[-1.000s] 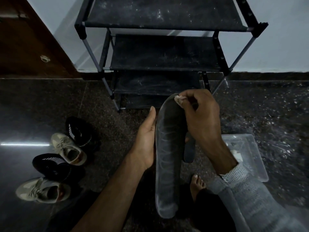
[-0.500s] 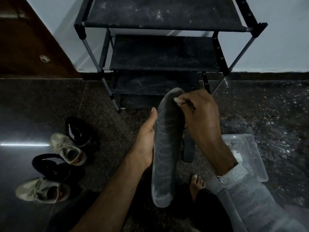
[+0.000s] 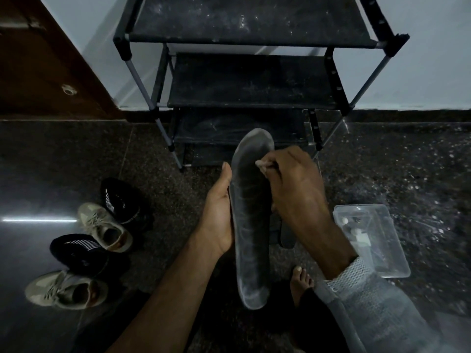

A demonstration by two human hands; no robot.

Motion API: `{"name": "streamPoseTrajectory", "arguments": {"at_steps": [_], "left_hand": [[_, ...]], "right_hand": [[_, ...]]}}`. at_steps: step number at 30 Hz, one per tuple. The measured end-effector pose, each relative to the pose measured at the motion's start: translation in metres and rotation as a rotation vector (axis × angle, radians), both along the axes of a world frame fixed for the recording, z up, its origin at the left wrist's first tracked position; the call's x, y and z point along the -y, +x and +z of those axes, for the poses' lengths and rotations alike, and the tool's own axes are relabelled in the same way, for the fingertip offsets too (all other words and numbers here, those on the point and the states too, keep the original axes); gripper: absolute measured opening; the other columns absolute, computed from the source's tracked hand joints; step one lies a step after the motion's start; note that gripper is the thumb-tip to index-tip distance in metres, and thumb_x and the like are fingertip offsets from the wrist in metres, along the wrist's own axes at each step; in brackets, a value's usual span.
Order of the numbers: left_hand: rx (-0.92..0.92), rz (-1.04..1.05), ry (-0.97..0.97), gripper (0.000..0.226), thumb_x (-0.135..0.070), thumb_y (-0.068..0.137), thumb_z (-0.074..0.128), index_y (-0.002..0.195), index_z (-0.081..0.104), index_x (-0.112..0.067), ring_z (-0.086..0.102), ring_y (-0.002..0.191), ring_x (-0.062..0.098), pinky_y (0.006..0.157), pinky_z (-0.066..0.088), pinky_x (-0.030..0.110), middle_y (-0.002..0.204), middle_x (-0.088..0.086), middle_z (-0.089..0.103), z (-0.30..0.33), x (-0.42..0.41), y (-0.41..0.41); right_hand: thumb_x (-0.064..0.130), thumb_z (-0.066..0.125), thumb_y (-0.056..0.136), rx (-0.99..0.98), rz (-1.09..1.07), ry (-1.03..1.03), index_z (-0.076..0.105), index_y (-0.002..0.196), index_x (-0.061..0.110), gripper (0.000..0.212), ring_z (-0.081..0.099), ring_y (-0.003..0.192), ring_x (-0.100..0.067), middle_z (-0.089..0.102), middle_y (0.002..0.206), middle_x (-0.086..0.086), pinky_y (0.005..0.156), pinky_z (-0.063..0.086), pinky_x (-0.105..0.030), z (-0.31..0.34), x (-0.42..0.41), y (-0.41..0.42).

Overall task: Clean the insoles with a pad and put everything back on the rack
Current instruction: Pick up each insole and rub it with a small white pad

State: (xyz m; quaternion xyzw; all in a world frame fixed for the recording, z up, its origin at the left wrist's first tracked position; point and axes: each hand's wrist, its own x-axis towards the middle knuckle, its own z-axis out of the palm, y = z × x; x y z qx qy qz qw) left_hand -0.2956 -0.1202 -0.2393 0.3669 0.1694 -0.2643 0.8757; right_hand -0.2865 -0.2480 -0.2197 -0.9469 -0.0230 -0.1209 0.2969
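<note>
The long grey foam insole stood nearly upright in mid-air in front of the person, toe end up, above the dark speckled stone floor. The left hand cupped its left edge, thumb straight along the rim and palm against the side; its fingers lay behind the insole and could not be seen. The right hand had its fingers curled together, pinching a small pale cleaning pad against the upper part of the insole's face. A second dark insole showed partly below the right wrist, just behind the first.

The black metal-framed shoe rack with dusty fabric shelves stood against the pale wall directly ahead. To the right, on the floor, lay a clear plastic tray holding a few small pale items too blurred to identify. At left, well apart from the hands, two beige lace-up sneakers and two black knit shoes with white stripes sat on the floor. A bare foot showed beneath the grey knit sleeve.
</note>
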Motion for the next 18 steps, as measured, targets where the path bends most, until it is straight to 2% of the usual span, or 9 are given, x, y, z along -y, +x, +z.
{"name": "streamPoseTrajectory", "arguments": {"at_steps": [2,4,6,8,10,12,14,16,18], "left_hand": [[-0.009,0.006,-0.011,0.063,-0.057,0.096,0.033,0.122,0.062,-0.007,0.063,0.107,0.03,0.097,0.047,0.042,0.116,0.016,0.066,-0.001,-0.002,0.001],[-0.001,-0.006,-0.057,0.071,-0.061,0.096,0.028,0.134,0.054,-0.006,0.053,0.126,0.029,0.11,0.037,0.041,0.134,0.015,0.058,-0.003,-0.005,0.003],[-0.004,-0.009,-0.097,0.076,-0.062,0.097,0.023,0.141,0.045,-0.004,0.045,0.135,0.025,0.115,0.029,0.04,0.143,0.011,0.051,-0.006,-0.007,0.004],[-0.007,-0.017,-0.104,0.075,-0.062,0.096,0.026,0.139,0.047,-0.006,0.047,0.132,0.028,0.113,0.031,0.043,0.14,0.014,0.053,-0.008,-0.007,0.004],[-0.018,0.0,-0.047,0.068,-0.06,0.095,0.032,0.131,0.057,-0.009,0.058,0.119,0.031,0.106,0.041,0.045,0.127,0.017,0.062,-0.009,-0.005,0.003],[0.008,-0.007,0.016,0.065,-0.058,0.094,0.034,0.127,0.059,-0.008,0.061,0.108,0.03,0.101,0.043,0.043,0.116,0.016,0.065,-0.009,-0.003,0.002],[0.021,-0.016,0.024,0.064,-0.058,0.093,0.036,0.125,0.061,-0.008,0.061,0.106,0.03,0.1,0.044,0.043,0.115,0.016,0.065,-0.007,-0.002,0.0],[0.011,-0.009,-0.01,0.065,-0.059,0.094,0.034,0.121,0.065,-0.008,0.062,0.111,0.028,0.1,0.046,0.041,0.119,0.015,0.065,-0.006,-0.004,0.002],[0.018,-0.016,-0.082,0.072,-0.061,0.096,0.027,0.133,0.056,-0.006,0.053,0.127,0.026,0.111,0.036,0.039,0.136,0.013,0.057,-0.005,-0.007,0.004]], "right_hand": [[0.025,0.062,0.091,-0.081,0.077,-0.011,0.07,0.094,0.015,0.013,0.062,0.088,-0.024,0.065,0.099,-0.006,0.079,0.051,-0.048,0.003,-0.007,-0.005],[0.023,0.061,0.091,-0.159,0.2,0.022,0.07,0.095,0.02,0.01,0.062,0.091,-0.02,0.066,0.101,0.0,0.085,0.048,-0.047,0.007,-0.017,-0.01],[0.024,0.058,0.094,-0.214,0.267,0.034,0.068,0.097,0.022,0.011,0.061,0.096,-0.018,0.065,0.104,0.003,0.09,0.043,-0.046,0.011,-0.021,-0.011],[0.027,0.057,0.094,-0.21,0.236,-0.008,0.068,0.099,0.024,0.012,0.058,0.101,-0.016,0.064,0.106,0.005,0.091,0.037,-0.04,0.013,-0.018,-0.009],[0.03,0.059,0.093,-0.139,0.109,-0.046,0.068,0.099,0.025,0.012,0.056,0.101,-0.016,0.064,0.106,0.004,0.083,0.029,-0.032,0.011,-0.01,-0.006],[0.028,0.061,0.092,-0.103,-0.016,-0.045,0.069,0.1,0.024,0.012,0.057,0.099,-0.018,0.063,0.107,0.002,0.079,0.023,-0.03,0.009,-0.004,-0.004],[0.026,0.059,0.093,-0.119,-0.041,-0.027,0.069,0.101,0.025,0.013,0.058,0.099,-0.016,0.063,0.108,0.003,0.083,0.027,-0.03,0.006,-0.005,-0.004],[0.023,0.06,0.092,-0.149,0.026,0.063,0.069,0.098,0.026,0.011,0.061,0.098,-0.014,0.064,0.106,0.005,0.092,0.039,-0.037,0.006,-0.015,-0.008],[0.022,0.061,0.091,-0.211,0.118,0.185,0.068,0.094,0.026,0.008,0.062,0.096,-0.012,0.065,0.101,0.008,0.092,0.046,-0.045,0.006,-0.027,-0.013]]}}
